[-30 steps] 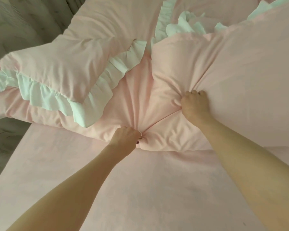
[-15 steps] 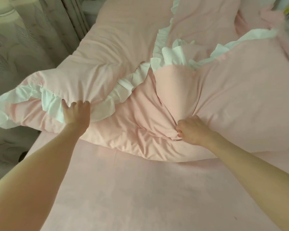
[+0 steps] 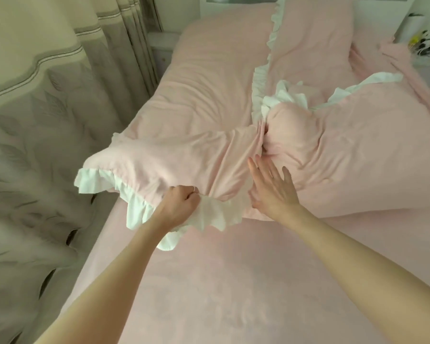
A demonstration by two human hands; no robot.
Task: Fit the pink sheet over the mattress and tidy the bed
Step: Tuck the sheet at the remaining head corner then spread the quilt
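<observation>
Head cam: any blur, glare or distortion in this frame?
Head view: soft, even daylight, no glare; curtain smeared by motion blur at left; right hand slightly blurred, left hand sharper on the pillow frill; wide-angle bends the bed edges; toys far right soft.

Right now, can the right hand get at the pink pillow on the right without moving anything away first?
Probably yes. The right hand is open and holds nothing, and its fingers already lie next to the pink pillow, with nothing between them. The left hand grips the white frill of the other pillow, out of the way.
</observation>
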